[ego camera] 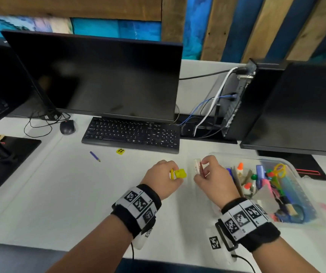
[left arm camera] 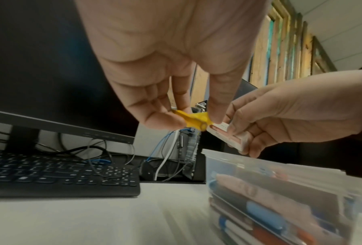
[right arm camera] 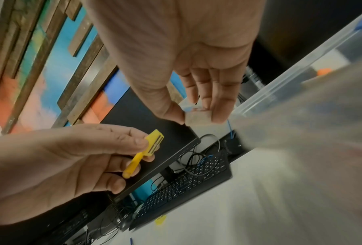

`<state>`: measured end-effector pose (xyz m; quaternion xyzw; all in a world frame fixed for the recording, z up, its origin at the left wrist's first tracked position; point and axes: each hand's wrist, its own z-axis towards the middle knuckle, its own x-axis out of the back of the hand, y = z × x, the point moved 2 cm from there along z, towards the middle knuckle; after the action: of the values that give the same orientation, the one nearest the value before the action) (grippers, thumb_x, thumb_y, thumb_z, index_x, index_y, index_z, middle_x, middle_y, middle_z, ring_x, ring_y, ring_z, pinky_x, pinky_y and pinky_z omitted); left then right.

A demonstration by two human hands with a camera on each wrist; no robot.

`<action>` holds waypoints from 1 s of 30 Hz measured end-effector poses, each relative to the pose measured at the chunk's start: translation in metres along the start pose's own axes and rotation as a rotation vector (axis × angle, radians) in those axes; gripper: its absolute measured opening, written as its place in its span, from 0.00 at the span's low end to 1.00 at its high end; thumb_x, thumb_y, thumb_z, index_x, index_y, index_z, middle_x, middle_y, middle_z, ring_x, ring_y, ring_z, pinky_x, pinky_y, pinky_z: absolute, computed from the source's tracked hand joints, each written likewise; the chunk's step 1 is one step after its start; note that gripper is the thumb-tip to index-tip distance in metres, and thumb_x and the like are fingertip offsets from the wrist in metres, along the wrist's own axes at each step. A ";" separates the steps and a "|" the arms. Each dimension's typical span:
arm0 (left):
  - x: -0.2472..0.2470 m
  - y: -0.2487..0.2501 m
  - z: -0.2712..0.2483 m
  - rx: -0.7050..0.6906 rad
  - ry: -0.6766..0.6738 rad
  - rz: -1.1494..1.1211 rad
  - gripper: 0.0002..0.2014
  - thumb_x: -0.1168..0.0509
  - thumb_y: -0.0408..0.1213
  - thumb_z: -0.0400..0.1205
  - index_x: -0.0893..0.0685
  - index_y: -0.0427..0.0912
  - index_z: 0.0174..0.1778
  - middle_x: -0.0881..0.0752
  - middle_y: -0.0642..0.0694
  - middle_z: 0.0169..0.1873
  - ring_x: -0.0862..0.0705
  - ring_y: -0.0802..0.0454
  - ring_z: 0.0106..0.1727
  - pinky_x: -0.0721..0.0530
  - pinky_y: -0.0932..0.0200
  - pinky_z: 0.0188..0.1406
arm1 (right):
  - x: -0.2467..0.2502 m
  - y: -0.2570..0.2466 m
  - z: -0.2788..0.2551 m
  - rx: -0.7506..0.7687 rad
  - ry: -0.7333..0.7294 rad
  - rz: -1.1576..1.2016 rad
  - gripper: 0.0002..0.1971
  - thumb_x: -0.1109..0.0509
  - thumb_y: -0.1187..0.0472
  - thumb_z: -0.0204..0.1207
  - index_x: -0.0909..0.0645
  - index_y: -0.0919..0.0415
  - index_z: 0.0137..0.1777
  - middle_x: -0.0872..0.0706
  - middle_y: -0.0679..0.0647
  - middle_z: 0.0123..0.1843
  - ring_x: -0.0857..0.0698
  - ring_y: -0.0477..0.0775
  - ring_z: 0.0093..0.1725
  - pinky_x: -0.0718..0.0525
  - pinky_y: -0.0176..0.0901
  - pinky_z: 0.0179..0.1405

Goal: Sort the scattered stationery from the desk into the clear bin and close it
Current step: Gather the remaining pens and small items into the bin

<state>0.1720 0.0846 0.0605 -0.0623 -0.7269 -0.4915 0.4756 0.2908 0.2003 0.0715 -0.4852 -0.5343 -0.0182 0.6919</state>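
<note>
Two small pieces of stationery are held above the white desk (ego camera: 79, 194), just left of the clear bin (ego camera: 296, 170). A yellow plastic sharpener (ego camera: 180, 173), blocky with two dark slots on one face, is pinched between the thumb and curled fingers of the left hand (ego camera: 163, 178), with a thin yellow stick beside it in the same grip. A flat white eraser with a red band (ego camera: 199, 166) is clamped between the thumb and fingertips of the right hand (ego camera: 214, 178), at the bin's left rim. The bin is of thin transparent plastic, rectangular, lidless, and filled with pens, glue bottles and scissors. Farther left, a purple pencil (ego camera: 94, 156) and a second yellow sharpener (ego camera: 120, 151) are left lying near the black keyboard (ego camera: 132, 133).
</note>
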 end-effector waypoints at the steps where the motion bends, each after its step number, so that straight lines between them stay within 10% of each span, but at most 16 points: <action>1: -0.006 0.008 -0.001 -0.011 -0.002 0.005 0.10 0.31 0.46 0.75 0.18 0.50 0.50 0.22 0.53 0.45 0.19 0.51 0.44 0.25 0.62 0.46 | 0.007 0.008 -0.002 -0.008 0.012 0.005 0.14 0.31 0.60 0.74 0.33 0.51 0.54 0.16 0.51 0.36 0.20 0.45 0.33 0.30 0.28 0.28; 17: -0.068 0.078 -0.005 -0.097 -0.089 0.041 0.10 0.32 0.43 0.78 0.17 0.47 0.54 0.18 0.47 0.52 0.20 0.51 0.48 0.27 0.63 0.46 | 0.076 0.102 -0.038 -0.233 -0.074 -0.275 0.08 0.31 0.57 0.75 0.27 0.56 0.48 0.19 0.51 0.40 0.20 0.51 0.39 0.30 0.37 0.29; 30: -0.096 0.105 -0.002 -0.199 -0.170 0.339 0.16 0.35 0.50 0.79 0.18 0.49 0.61 0.17 0.46 0.55 0.23 0.46 0.60 0.27 0.53 0.60 | 0.073 0.101 -0.037 -0.053 -0.077 -0.338 0.10 0.40 0.57 0.83 0.20 0.60 0.56 0.16 0.53 0.45 0.21 0.49 0.42 0.25 0.36 0.45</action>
<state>0.2839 0.1725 0.0575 -0.2717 -0.6911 -0.4669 0.4802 0.4038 0.2643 0.0620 -0.4070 -0.6337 -0.1296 0.6450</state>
